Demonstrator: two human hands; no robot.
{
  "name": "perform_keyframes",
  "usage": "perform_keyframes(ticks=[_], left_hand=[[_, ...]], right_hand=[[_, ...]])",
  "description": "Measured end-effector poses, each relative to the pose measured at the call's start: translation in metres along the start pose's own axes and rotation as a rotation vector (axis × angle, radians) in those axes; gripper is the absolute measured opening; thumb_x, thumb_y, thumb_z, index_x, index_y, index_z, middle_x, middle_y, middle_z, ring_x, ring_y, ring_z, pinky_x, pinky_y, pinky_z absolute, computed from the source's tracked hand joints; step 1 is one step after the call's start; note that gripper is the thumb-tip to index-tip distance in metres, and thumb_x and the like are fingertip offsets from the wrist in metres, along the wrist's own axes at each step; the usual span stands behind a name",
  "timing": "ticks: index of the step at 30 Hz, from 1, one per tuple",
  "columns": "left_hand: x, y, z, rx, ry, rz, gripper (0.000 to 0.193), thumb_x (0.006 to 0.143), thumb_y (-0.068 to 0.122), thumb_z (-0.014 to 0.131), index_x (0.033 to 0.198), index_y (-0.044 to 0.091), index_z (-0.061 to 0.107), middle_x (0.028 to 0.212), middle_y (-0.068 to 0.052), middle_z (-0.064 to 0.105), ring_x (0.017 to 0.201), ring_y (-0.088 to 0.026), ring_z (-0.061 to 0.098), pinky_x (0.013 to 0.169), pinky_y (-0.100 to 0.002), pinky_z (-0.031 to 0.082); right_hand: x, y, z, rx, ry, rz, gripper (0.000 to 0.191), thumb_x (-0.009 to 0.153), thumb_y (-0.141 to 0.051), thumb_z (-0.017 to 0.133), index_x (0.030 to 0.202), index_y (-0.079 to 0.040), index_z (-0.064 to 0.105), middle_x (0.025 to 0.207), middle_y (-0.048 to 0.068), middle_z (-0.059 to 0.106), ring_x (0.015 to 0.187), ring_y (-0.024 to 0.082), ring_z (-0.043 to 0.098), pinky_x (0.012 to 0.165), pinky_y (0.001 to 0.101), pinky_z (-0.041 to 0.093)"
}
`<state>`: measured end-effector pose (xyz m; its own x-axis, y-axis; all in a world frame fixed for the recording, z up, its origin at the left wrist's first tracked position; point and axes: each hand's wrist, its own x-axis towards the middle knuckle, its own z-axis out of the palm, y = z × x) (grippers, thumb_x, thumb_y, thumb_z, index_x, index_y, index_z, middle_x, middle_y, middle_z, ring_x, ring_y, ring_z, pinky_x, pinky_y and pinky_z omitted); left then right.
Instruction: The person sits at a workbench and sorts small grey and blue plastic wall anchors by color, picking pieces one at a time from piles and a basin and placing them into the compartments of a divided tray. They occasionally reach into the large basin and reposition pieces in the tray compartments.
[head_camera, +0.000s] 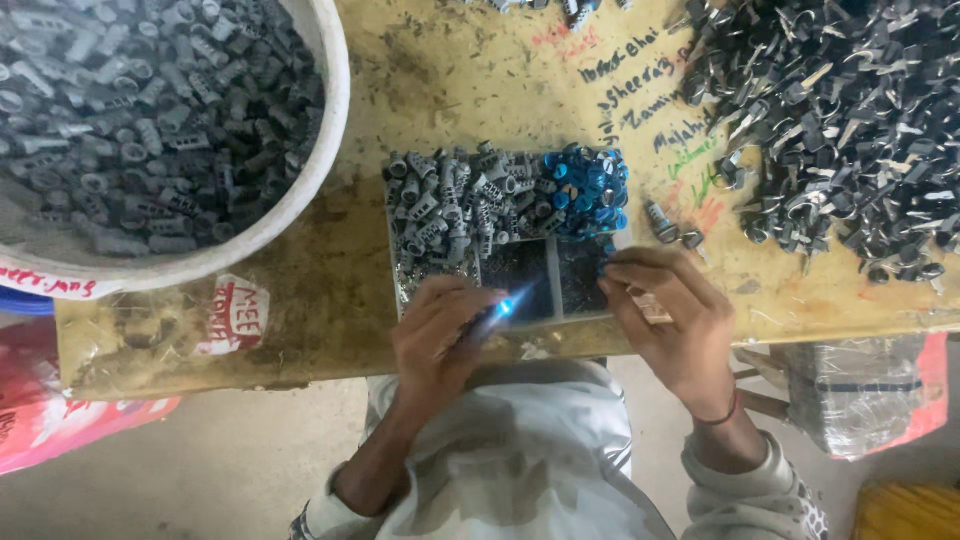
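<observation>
I sit in a small assembly workshop. A scuffed wooden bench (440, 70) carries a white tub (300, 200) of grey plastic parts and heaped metal clips (840, 120).

Tray (400, 290) sits mid-table (350, 290), plugs (450, 205) and caps (590, 185) piled in it; bucket (325, 150) of plugs left, clips (840, 120) heaped right, probably loose.

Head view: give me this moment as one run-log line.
left hand: holds small shiny blue cap | right hand: fingertips at divided flat tray | tray: grey ribbed plastic pieces, blue caps | white bucket: upper left
</observation>
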<state>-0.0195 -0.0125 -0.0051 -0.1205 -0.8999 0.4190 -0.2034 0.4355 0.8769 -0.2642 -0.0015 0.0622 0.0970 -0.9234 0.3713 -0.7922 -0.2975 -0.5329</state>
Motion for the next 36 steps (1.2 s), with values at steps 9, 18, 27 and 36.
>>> perform_keyframes(ticks=[9, 18, 27, 36], left_hand=[[-0.010, 0.015, -0.065, -0.040, 0.405, -0.208, 0.028, 0.083, -0.010, 0.075, 0.109, -0.003, 0.071, 0.105, -0.010, 0.074, 0.093, -0.018, 0.071, 0.080, -0.028, 0.058], [-0.018, 0.017, -0.059, -0.086, 0.289, -0.165, 0.027, 0.083, -0.005, 0.079, 0.109, -0.001, 0.072, 0.105, -0.010, 0.074, 0.092, -0.019, 0.070, 0.076, -0.027, 0.058], [0.011, 0.000, -0.009, 0.034, 0.044, 0.095, 0.034, 0.084, -0.002, 0.084, 0.115, 0.005, 0.073, 0.105, -0.008, 0.075, 0.098, -0.024, 0.069, 0.088, -0.035, 0.057], [0.013, -0.003, -0.007, 0.068, 0.036, 0.071, 0.036, 0.083, -0.004, 0.083, 0.116, 0.007, 0.073, 0.103, -0.005, 0.076, 0.097, -0.023, 0.067, 0.084, -0.035, 0.056]], right_hand=[[-0.006, -0.024, 0.012, 1.021, -0.237, -0.021, 0.016, 0.090, -0.003, 0.076, 0.105, 0.001, 0.069, 0.103, 0.014, 0.076, 0.086, 0.016, 0.078, 0.067, 0.0251, 0.067], [-0.006, -0.012, 0.062, 0.652, -0.350, 0.590, 0.012, 0.096, -0.001, 0.072, 0.108, -0.002, 0.070, 0.078, 0.010, 0.069, 0.059, 0.007, 0.061, 0.052, 0.0213, 0.048], [0.028, 0.023, 0.025, 0.062, 0.051, 0.047, 0.029, 0.094, 0.008, 0.079, 0.119, -0.002, 0.068, 0.124, 0.016, 0.064, 0.086, 0.013, 0.066, 0.070, 0.0230, 0.056], [0.039, 0.030, 0.029, -0.107, -0.036, -0.039, 0.021, 0.096, 0.000, 0.084, 0.113, -0.009, 0.076, 0.116, 0.006, 0.066, 0.082, 0.015, 0.067, 0.065, 0.0275, 0.055]])
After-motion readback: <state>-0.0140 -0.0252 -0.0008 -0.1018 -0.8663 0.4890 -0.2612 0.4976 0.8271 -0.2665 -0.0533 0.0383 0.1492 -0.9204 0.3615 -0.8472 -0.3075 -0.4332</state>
